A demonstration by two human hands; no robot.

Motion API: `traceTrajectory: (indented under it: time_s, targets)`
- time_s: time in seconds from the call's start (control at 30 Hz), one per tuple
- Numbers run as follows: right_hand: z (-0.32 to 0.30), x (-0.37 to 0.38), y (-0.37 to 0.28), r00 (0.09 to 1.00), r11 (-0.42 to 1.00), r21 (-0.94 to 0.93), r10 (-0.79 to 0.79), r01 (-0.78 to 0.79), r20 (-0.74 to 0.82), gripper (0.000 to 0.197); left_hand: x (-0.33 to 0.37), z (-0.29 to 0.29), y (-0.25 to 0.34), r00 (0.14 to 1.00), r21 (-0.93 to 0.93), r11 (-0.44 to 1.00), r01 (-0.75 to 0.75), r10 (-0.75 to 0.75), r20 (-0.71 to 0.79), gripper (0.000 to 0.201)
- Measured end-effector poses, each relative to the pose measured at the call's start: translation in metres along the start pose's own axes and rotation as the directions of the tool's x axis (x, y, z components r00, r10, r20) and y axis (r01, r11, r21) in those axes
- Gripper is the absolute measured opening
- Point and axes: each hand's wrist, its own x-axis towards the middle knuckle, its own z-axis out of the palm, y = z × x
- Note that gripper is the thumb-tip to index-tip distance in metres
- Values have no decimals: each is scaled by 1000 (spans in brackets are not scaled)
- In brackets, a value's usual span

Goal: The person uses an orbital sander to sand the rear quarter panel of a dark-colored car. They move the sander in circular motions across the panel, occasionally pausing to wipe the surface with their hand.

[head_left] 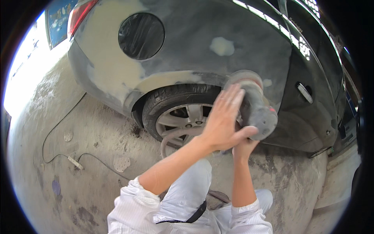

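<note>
A dusty grey power sander [258, 110] is in my hands, its round pad [246, 74] at the car's rear side panel [187, 50], just above the wheel arch. My right hand [245, 149] grips the sander's body from below; most of its fingers are hidden behind the tool. Across its left side lies my left hand [223, 123], fingers stretched out flat toward the pad and slightly blurred, thumb apart along the body. The panel is matte dark grey, with pale filler patches [113, 58] and a smaller pale spot [222, 46].
Below the panel is the wheel [183, 113], with a hose [167, 140] curving in front of it. A cable [48, 136] with a white connector [75, 162] runs over the dusty floor, near loose sanding discs [121, 164]. A black door [311, 121] is at right.
</note>
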Motion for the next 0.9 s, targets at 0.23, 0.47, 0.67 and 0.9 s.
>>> traceTrajectory:
  time_s: [0.23, 0.47, 0.67, 0.9]
  targets:
    - [-162, -35, -5, 935, 921, -389, -122, -18, -332, 27, 11, -119, -174, 663, 260, 769, 584, -268, -699, 97]
    - [-290, -75, 32, 972, 762, -640, -62, -101, -227, 35, 53, 13, -94, 974, 695, 705, 141, 24, -223, 113]
    - [-342, -72, 52, 993, 684, -725, -120, 80, -4, 43, 44, -92, -170, 921, 790, 547, 275, 86, -380, 114]
    - [-375, -96, 54, 995, 638, -764, -87, 97, 54, 49, 59, -194, -227, 439, 147, 664, 733, -297, -848, 114]
